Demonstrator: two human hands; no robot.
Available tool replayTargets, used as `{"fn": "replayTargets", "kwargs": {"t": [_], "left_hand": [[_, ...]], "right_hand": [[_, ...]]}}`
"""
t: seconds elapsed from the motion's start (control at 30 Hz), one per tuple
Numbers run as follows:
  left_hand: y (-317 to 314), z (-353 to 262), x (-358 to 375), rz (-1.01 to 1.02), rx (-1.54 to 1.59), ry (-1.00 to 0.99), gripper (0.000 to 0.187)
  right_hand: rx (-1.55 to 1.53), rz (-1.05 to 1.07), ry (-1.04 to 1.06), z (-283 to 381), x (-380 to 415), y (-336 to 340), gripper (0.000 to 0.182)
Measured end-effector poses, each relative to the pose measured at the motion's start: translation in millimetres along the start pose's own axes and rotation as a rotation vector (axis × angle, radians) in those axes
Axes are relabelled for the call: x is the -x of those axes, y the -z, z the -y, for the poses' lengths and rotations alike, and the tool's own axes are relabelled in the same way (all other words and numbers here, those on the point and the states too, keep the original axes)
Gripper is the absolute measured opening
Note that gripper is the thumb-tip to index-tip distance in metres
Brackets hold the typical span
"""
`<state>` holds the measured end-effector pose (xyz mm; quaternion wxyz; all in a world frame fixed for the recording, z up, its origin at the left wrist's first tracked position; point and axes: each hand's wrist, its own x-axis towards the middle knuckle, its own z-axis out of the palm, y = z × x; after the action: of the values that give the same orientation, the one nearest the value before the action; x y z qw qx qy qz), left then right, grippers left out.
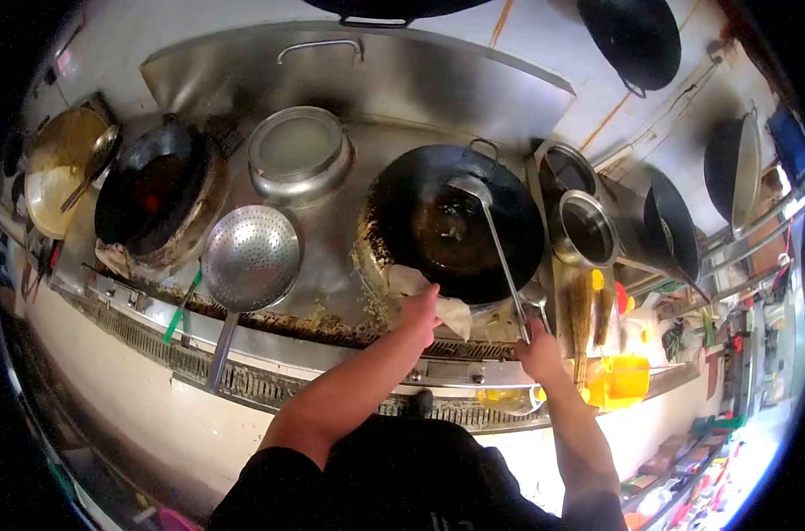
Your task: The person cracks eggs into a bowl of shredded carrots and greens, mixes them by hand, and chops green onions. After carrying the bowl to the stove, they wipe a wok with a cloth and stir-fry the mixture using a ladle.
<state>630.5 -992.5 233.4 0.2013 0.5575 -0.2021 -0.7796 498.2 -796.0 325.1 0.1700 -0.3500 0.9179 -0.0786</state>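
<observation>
A large black wok [411, 199] sits on the stove with a little dark liquid and some small bits at its bottom. My left hand [422, 311] is closed on a pale cloth [447, 311] at the wok's near left rim. My right hand [537, 352] is wrapped round the long handle of a metal ladle [498, 237], to the right of the wok's near edge. The ladle's bowl lies inside the wok, toward its upper part. Another metal utensil's handle [541, 305] shows close beside my right hand.
Left of the wok are a perforated strainer [252, 257], a metal pot of cloudy liquid [298, 143] and a second dark wok [146, 199]. A steel pot [586, 230], bamboo brush [581, 327] and yellow container [624, 380] stand right. A faucet [321, 44] is behind.
</observation>
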Motion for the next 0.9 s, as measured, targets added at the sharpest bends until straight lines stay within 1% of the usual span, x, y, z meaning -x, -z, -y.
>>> {"fn": "replayTargets", "kwargs": {"t": [0.03,0.1,0.13,0.2,0.23,0.3,0.33,0.4,0.53,0.6,0.63,0.7,0.83,0.9], "left_hand": [[-1,8,-12,0.000,-0.012,0.000,0.042],[3,25,-36,0.060,0.051,-0.114,0.037],[3,25,-35,0.064,0.040,-0.115,0.037],[4,22,-30,-0.112,-0.181,-0.138,0.033],[4,18,-21,-0.111,-0.186,-0.147,0.033],[10,16,3,-0.119,-0.237,-0.357,0.035],[17,15,8,-0.118,-0.246,-0.358,0.035],[31,9,13,-0.092,-0.583,-0.633,0.036],[36,-4,42,-0.068,-0.703,-0.710,0.038],[36,-2,51,-0.058,-0.685,-0.968,0.040],[37,0,50,-0.047,-0.695,-0.970,0.040],[40,7,45,0.002,-0.765,-1.077,0.042],[46,22,48,0.022,-0.783,-1.056,0.040],[45,24,61,0.008,-0.912,-1.209,0.041]], "right_hand": [[-0.010,0.000,-0.008,-7,2,-4,0.053],[-0.169,-0.047,0.108,-20,4,-15,0.057],[-0.176,-0.051,0.101,-24,4,-15,0.057],[-0.299,-0.040,0.053,-30,3,-13,0.057],[-0.308,-0.046,0.055,-31,1,-8,0.057],[-0.325,0.029,0.036,-35,7,2,0.058],[-0.333,0.028,0.031,-41,9,2,0.058],[-0.296,-0.050,0.126,-50,11,0,0.058],[-0.238,-0.020,0.042,-37,19,24,0.058],[-0.230,-0.082,0.112,-48,18,19,0.058],[-0.237,-0.088,0.101,-53,20,14,0.058],[-0.206,-0.158,0.143,-63,26,7,0.060],[-0.207,-0.092,0.063,-70,36,2,0.064],[-0.201,-0.040,0.026,-73,41,-2,0.067]]}}
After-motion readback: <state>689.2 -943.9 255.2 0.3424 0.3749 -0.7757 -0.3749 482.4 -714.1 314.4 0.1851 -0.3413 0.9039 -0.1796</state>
